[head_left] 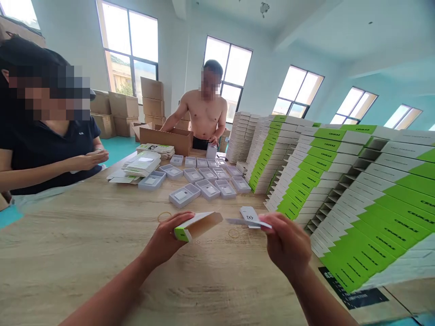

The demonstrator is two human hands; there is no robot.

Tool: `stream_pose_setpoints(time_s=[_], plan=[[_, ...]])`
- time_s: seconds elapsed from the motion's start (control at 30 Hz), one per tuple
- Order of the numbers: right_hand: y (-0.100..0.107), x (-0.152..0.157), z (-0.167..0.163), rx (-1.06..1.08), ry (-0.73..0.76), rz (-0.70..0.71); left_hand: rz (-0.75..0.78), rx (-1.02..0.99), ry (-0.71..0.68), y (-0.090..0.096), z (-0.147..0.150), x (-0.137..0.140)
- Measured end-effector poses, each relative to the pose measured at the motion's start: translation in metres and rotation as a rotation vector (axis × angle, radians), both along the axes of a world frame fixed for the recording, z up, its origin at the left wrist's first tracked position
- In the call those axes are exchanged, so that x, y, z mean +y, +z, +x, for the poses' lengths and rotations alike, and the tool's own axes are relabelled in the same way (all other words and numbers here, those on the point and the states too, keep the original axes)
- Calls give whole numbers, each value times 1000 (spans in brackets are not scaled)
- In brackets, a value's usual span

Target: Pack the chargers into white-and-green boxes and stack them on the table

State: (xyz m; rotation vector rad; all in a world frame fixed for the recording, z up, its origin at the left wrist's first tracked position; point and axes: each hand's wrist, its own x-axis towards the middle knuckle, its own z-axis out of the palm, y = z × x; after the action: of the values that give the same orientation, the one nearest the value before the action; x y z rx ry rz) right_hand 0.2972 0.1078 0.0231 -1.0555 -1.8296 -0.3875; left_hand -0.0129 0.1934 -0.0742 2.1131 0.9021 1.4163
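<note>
My left hand [167, 235] is closed round a small white and green carton [200, 222], tilted so that its open end faces right. Between the thumb and fingers of my right hand [288, 242] is a thin white card [249, 222], held nearly edge-on. The card's left tip points at the carton's open end, with a small gap between them. Beneath the card, on the wooden table [190, 280], lies a white leaflet [249, 213] with a black symbol. Rubber bands [234, 233] lie near both hands.
Tall stacks of green and white cartons [367, 235] stand close on the right. Several pale plastic trays [184, 194] and flat carton stacks [142, 163] lie beyond my hands. One person [50, 131] sits at left; another [205, 111] reaches into a cardboard box [166, 140].
</note>
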Motion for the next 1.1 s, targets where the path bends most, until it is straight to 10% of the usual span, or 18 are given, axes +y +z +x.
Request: stream_pose_setpoints(time_s=[0.1,0.23,0.4,0.7,1.1], plan=[[17,-20,-37,-345,236,107,74,14,-57,5,1,-4],[4,-7,-56,-397,268,-115,115,34,-80,15,1,-12],[-46,57,-68,33,43,-419,109,-11,62,22,-11,-12],[-76,181,-166,-268,81,-782,11,-187,329,16,-39,10],[-104,14,-78,-167,-33,-858,84,-2,-2,28,-23,-1]])
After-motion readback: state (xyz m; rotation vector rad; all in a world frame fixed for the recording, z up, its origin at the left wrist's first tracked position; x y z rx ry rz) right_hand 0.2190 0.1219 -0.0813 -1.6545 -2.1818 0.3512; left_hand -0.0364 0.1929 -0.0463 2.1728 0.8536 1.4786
